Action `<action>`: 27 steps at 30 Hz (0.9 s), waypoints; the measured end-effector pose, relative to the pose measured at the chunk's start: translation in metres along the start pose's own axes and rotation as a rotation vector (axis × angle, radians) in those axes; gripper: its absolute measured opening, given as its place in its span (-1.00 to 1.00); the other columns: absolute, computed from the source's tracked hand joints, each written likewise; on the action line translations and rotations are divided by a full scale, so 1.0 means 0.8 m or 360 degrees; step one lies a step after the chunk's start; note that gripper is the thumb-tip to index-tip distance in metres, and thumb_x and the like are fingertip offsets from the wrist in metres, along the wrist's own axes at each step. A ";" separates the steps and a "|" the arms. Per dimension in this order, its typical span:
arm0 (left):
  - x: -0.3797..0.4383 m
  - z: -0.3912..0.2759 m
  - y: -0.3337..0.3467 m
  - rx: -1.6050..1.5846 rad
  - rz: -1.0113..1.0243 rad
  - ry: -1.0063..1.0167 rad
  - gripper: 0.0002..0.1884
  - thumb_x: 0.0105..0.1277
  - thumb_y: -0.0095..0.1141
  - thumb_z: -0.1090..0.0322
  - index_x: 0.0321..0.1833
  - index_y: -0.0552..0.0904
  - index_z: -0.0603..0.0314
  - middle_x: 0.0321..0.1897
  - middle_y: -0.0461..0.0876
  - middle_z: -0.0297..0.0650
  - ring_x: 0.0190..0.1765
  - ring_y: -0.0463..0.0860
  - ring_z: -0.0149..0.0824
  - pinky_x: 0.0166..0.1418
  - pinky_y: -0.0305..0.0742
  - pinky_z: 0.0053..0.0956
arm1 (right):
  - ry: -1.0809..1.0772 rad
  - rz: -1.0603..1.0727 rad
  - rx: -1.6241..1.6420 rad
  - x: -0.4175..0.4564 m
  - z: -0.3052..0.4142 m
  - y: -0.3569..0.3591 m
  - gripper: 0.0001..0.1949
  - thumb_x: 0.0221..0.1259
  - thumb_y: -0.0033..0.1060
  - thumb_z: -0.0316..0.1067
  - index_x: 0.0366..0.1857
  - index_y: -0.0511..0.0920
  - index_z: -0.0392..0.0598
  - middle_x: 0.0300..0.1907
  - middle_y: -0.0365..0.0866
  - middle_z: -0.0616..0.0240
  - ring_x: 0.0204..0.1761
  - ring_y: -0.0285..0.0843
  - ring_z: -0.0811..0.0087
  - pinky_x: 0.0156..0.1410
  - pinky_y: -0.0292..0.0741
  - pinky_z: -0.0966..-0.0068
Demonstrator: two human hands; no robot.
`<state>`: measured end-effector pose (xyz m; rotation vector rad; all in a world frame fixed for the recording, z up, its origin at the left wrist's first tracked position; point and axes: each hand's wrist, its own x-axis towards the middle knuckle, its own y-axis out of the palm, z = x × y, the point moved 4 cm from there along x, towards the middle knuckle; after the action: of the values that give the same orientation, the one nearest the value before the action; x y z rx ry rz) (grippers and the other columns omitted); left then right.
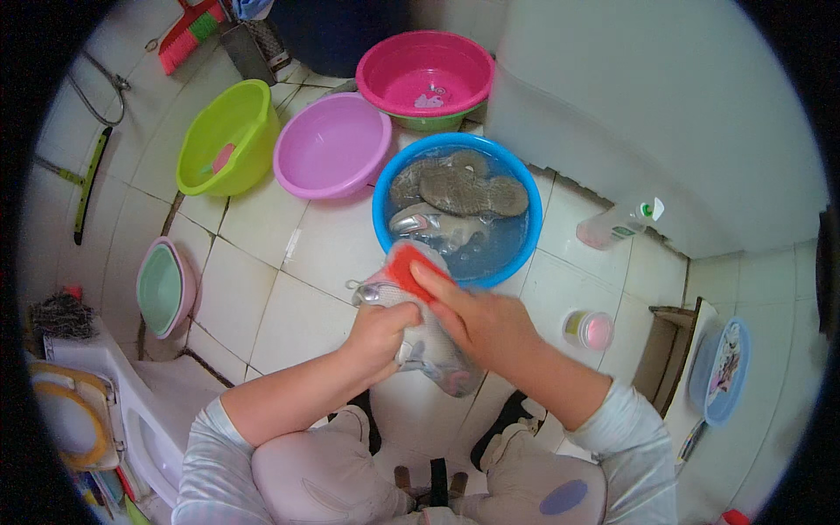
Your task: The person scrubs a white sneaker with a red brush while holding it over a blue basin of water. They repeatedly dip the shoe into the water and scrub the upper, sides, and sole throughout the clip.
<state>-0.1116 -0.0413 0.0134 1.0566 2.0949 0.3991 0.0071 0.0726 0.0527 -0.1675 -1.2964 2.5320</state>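
My left hand (379, 338) grips a pale mesh sneaker (420, 328), held tilted above the floor in front of my knees. Pressed against the far end of the sneaker is a flat red scrubber (405, 270), clasped in my right hand (485, 321); whether it is a brush or a sponge I cannot tell. Just beyond them stands a blue plastic basin (535, 220) of cloudy water. In it lie shoes with grey-brown soles upward (472, 191) and a pale shoe (453, 228) on its side, partly under water. The held sneaker overlaps the basin's near rim.
Behind are a lilac basin (331, 146), a lime-green basin (262, 125) and a pink basin (374, 79) stacked on a green one. To the right stand a spray bottle (600, 230) and a pink-lidded jar (572, 328). Small nested basins (187, 289) lean at left, near a squeegee (88, 190).
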 end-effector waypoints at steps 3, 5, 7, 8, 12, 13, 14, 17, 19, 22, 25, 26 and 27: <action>-0.003 -0.001 0.001 0.0106 -0.0112 -0.0087 -0.63 0.14 0.05 0.62 0.04 0.56 0.26 -0.16 0.62 -0.22 -0.10 0.66 -0.29 -0.06 0.59 -0.33 | -0.0020 -0.0039 -0.0075 0.001 -0.001 0.001 -0.39 0.43 0.17 -0.13 0.54 0.24 0.42 -0.32 0.69 0.05 -0.42 0.70 0.05 -0.37 0.60 0.19; -0.004 -0.007 0.005 -0.0042 -0.0115 0.0020 -0.62 0.13 0.05 0.63 0.06 0.55 0.26 -0.12 0.63 -0.21 -0.07 0.67 -0.26 -0.02 0.61 -0.32 | 0.0042 0.0290 -0.0143 0.000 -0.002 0.011 -0.39 0.43 0.16 -0.15 0.54 0.24 0.41 -0.36 0.66 0.08 -0.46 0.66 0.08 -0.40 0.57 0.22; -0.007 -0.007 0.009 -0.0205 -0.0149 0.0021 -0.62 0.13 0.05 0.63 0.06 0.55 0.26 -0.11 0.63 -0.21 -0.07 0.68 -0.25 -0.01 0.61 -0.32 | -0.0096 -0.0009 -0.0005 0.001 0.004 0.000 -0.37 0.42 0.17 -0.15 0.55 0.23 0.41 -0.37 0.64 0.10 -0.45 0.66 0.08 -0.40 0.59 0.24; -0.006 -0.006 0.011 -0.0111 -0.0136 -0.0031 -0.61 0.13 0.05 0.63 0.07 0.55 0.27 -0.12 0.63 -0.21 -0.08 0.68 -0.25 0.00 0.62 -0.28 | -0.0103 -0.0103 -0.0052 0.003 0.004 -0.004 -0.37 0.41 0.18 -0.15 0.55 0.23 0.41 -0.37 0.65 0.09 -0.43 0.67 0.07 -0.39 0.60 0.24; -0.004 -0.003 0.014 0.0191 -0.0033 -0.0200 -0.62 0.13 0.04 0.61 0.06 0.55 0.27 -0.13 0.64 -0.19 -0.13 0.68 -0.25 -0.04 0.62 -0.27 | 0.0053 0.0000 -0.0187 0.005 -0.002 -0.002 -0.36 0.37 0.22 -0.13 0.53 0.25 0.46 -0.34 0.67 0.10 -0.41 0.70 0.06 -0.38 0.62 0.21; -0.004 -0.005 0.012 0.0033 -0.0088 -0.0111 -0.62 0.13 0.03 0.60 0.06 0.55 0.27 -0.13 0.64 -0.19 -0.14 0.68 -0.24 -0.06 0.62 -0.28 | 0.0099 0.0078 -0.0242 0.006 -0.006 0.003 -0.36 0.37 0.22 -0.13 0.53 0.26 0.47 -0.35 0.67 0.11 -0.42 0.70 0.06 -0.38 0.62 0.20; -0.003 -0.008 0.011 -0.0102 -0.0088 -0.0104 -0.62 0.12 0.02 0.59 0.06 0.55 0.26 -0.13 0.64 -0.18 -0.15 0.67 -0.23 -0.07 0.61 -0.30 | 0.0058 0.0192 -0.0183 0.004 -0.006 0.008 -0.36 0.35 0.25 -0.16 0.51 0.29 0.50 -0.34 0.67 0.13 -0.41 0.70 0.05 -0.37 0.62 0.18; -0.007 -0.009 0.009 -0.0199 -0.0094 -0.0255 -0.58 0.08 0.01 0.52 0.07 0.56 0.29 -0.11 0.66 -0.11 -0.09 0.70 -0.16 0.01 0.62 -0.25 | -0.0107 -0.0165 0.0065 0.001 -0.007 0.004 -0.36 0.33 0.26 -0.19 0.50 0.31 0.49 -0.35 0.67 0.15 -0.43 0.68 0.05 -0.37 0.61 0.17; -0.008 -0.010 0.014 -0.0110 0.0019 -0.0378 -0.54 0.05 0.04 0.44 0.09 0.57 0.32 -0.10 0.69 -0.05 -0.05 0.73 -0.11 0.08 0.64 -0.19 | -0.0063 -0.0248 -0.0046 0.001 -0.013 0.003 -0.37 0.31 0.27 -0.20 0.49 0.33 0.45 -0.34 0.66 0.19 -0.41 0.68 0.05 -0.37 0.60 0.15; -0.007 -0.017 0.012 -0.0306 0.0015 -0.0383 -0.55 0.05 0.04 0.44 0.08 0.55 0.33 -0.10 0.66 -0.07 -0.04 0.70 -0.12 0.09 0.62 -0.17 | -0.0005 -0.0012 -0.0035 0.002 -0.019 0.008 -0.39 0.33 0.25 -0.22 0.48 0.34 0.37 -0.31 0.67 0.15 -0.35 0.68 0.07 -0.33 0.60 0.18; -0.008 -0.016 0.011 -0.0350 0.0015 -0.0381 -0.55 0.02 0.06 0.45 0.05 0.54 0.33 -0.10 0.65 -0.07 -0.07 0.69 -0.13 0.05 0.63 -0.17 | -0.0358 -0.0308 0.0119 0.007 -0.010 -0.010 -0.35 0.33 0.24 -0.22 0.52 0.28 0.38 -0.28 0.69 0.13 -0.33 0.69 0.08 -0.31 0.60 0.20; -0.011 -0.010 0.013 -0.0297 0.0015 -0.0455 -0.55 0.02 0.06 0.45 0.06 0.54 0.33 -0.10 0.65 -0.07 -0.07 0.69 -0.13 0.05 0.63 -0.16 | -0.0211 -0.0209 0.0098 0.011 -0.013 -0.011 -0.34 0.33 0.24 -0.21 0.53 0.26 0.39 -0.26 0.70 0.14 -0.32 0.70 0.07 -0.31 0.61 0.19; -0.011 -0.005 0.014 -0.0217 0.0054 -0.0583 -0.54 0.02 0.06 0.45 0.07 0.54 0.33 -0.10 0.66 -0.06 -0.08 0.70 -0.12 0.05 0.63 -0.16 | -0.0164 -0.0210 0.0104 0.015 -0.016 -0.014 -0.32 0.34 0.24 -0.20 0.54 0.23 0.40 -0.24 0.71 0.14 -0.30 0.71 0.07 -0.30 0.62 0.18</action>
<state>-0.1048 -0.0413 0.0265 1.0014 1.7041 0.3316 0.0010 0.0920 0.0545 0.0611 -1.2166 2.4950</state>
